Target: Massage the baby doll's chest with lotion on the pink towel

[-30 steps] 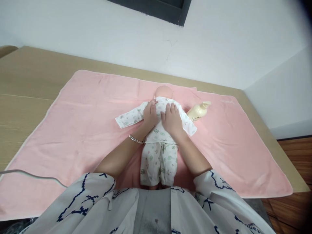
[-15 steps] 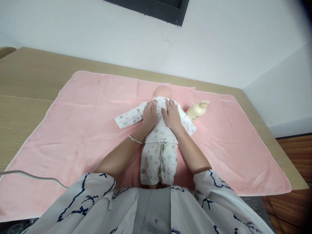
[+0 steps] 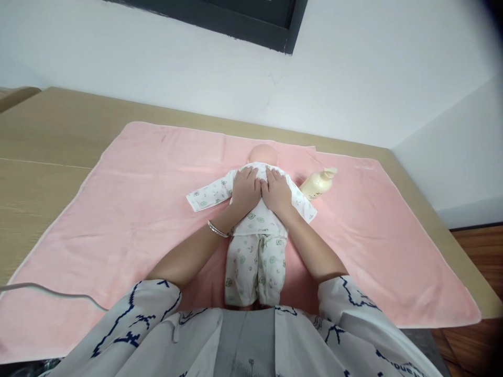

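A baby doll (image 3: 259,222) in white printed pyjamas lies on a pink mat (image 3: 157,178), its head toward the wall and its arms out to the sides. Its face does not show. My left hand (image 3: 246,189) rests flat on the left half of the doll's upper body, fingers pointing toward its head. On the right half lies my right hand (image 3: 276,192), also flat, with its fingers stretched out. The thumbs meet, or nearly meet, over the middle. Neither hand grasps anything. A cream pump bottle (image 3: 317,184) lies tilted beside the doll's right-hand sleeve.
The pink mat covers much of a wooden table (image 3: 78,112). A grey cable (image 3: 55,291) crosses the mat at the lower left. Behind the table stands a white wall (image 3: 196,68) with a dark frame (image 3: 251,23) at the top.
My hands have come closer together on the doll's upper body, and my left hand has turned flatter with its fingers spread more. The view has tipped slightly upward.
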Action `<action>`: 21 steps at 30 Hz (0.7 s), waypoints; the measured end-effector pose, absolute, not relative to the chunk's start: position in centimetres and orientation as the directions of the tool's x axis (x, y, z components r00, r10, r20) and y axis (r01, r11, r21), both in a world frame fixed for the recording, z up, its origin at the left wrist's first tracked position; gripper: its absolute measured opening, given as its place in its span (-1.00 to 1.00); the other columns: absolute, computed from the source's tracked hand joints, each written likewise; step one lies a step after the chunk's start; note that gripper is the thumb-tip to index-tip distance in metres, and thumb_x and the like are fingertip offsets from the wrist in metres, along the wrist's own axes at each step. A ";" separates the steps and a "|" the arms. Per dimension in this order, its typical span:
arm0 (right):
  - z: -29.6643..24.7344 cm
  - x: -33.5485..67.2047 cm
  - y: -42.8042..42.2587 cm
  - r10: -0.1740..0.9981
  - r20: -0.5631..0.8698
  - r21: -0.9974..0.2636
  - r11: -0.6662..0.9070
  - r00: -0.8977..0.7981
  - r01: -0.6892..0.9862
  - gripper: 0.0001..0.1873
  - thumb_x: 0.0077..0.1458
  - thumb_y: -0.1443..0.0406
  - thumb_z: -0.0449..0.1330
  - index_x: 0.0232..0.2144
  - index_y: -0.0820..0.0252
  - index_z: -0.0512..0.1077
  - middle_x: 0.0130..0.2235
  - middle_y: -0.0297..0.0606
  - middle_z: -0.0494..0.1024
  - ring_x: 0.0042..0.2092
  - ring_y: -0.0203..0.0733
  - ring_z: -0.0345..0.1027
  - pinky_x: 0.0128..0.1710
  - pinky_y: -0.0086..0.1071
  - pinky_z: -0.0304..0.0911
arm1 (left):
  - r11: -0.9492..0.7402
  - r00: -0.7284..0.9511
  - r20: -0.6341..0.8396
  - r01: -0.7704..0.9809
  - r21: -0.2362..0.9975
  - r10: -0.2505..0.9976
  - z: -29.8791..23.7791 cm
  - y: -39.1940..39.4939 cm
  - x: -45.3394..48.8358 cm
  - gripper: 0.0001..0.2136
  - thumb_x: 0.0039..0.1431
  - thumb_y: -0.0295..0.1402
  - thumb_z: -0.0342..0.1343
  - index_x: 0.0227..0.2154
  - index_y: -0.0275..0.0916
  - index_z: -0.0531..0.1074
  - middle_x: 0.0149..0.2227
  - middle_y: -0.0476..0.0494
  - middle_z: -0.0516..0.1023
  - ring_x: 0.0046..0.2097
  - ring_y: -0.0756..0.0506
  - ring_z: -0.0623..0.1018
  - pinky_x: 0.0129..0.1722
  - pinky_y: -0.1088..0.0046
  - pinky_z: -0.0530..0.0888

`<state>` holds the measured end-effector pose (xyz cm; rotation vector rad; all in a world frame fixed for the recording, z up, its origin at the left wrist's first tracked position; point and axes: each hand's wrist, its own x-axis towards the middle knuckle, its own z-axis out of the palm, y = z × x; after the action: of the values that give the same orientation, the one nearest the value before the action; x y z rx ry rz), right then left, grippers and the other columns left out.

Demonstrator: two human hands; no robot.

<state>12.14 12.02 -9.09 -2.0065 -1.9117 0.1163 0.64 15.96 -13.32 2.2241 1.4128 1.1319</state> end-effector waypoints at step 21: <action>-9.3 13.0 11.2 0.984 0.167 -0.305 0.109 -0.059 0.946 -0.38 0.36 0.22 -0.17 0.35 0.48 0.07 0.40 0.21 0.05 0.44 0.18 -0.17 0.38 0.14 -0.18 | -0.459 0.270 0.381 0.651 0.605 0.884 -12.6 14.9 -0.6 -0.54 0.32 -0.28 -0.11 0.21 -0.34 0.29 0.34 -0.42 0.24 0.40 -0.33 0.18 0.38 -0.08 0.08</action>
<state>12.95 11.16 -9.33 -1.8924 -2.0644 0.1618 -0.62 14.87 -12.64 2.2178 1.4024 0.9956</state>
